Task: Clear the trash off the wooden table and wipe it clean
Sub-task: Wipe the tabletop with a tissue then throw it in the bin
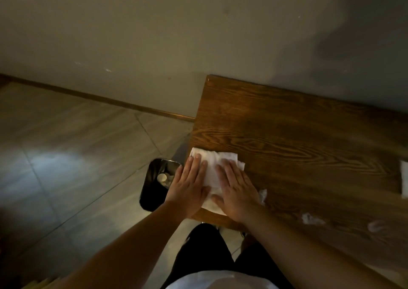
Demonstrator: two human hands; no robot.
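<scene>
A white cloth [212,167] lies flat at the near left corner of the wooden table [287,138]. My left hand [190,185] presses on its left part with fingers spread. My right hand [236,189] presses flat on its right part. Small white scraps of crumpled paper lie on the table: one [262,194] just right of my right hand, another [311,219] further right, and a blurred one [375,225] beyond it.
A black-lined trash bin [155,187] stands on the tiled floor just left of the table corner, with pale rubbish inside. A white object [404,178] sits at the right frame edge on the table. The wall runs behind the table.
</scene>
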